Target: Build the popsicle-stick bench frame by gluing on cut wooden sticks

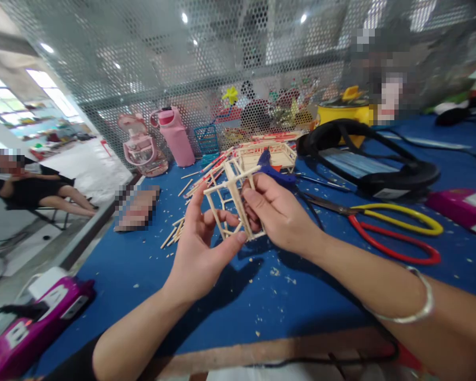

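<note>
A small box-shaped frame of thin wooden sticks (238, 185) is held up over the blue table between my two hands. My left hand (200, 246) grips its left side and lower edge, fingers partly behind the sticks and thumb at the bottom corner. On the right side, my right hand (280, 211) pinches the frame with thumb and curled fingers; some of its fingertips are hidden behind the uprights. Just beyond the hands are a blue glue gun (280, 172) and a larger wooden-stick structure (267, 154).
Scissors (355, 210) with red and yellow handles lie right, near a black head strap (396, 185). Loose sticks (174, 233) lie left, before pink bottles (176, 137). Purple power strips (35, 323) flank the table (143, 296). A perforated metal screen (150, 58) stands behind; a person sits left.
</note>
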A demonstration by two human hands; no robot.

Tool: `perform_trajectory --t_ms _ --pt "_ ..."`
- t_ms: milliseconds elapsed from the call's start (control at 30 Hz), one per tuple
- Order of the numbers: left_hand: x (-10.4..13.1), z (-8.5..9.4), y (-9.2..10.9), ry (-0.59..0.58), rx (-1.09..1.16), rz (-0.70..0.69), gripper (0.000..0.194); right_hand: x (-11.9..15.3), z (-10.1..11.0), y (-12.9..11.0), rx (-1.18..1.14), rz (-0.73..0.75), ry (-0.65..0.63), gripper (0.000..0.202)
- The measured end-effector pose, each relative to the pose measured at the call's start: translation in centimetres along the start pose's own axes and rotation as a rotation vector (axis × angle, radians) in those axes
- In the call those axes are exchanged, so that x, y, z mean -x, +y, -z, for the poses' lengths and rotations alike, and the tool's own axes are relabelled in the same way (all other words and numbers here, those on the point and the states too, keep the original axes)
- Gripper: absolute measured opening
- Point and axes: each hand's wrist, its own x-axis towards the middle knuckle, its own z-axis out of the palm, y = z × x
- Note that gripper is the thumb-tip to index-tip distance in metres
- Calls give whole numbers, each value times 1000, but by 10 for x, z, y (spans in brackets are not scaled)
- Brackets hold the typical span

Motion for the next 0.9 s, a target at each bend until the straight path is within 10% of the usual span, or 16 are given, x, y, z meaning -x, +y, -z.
perform_trajectory --t_ms 900 --pt "3 -2 2 117 -108 53 80 3 -4 2 36 -11 -24 18"
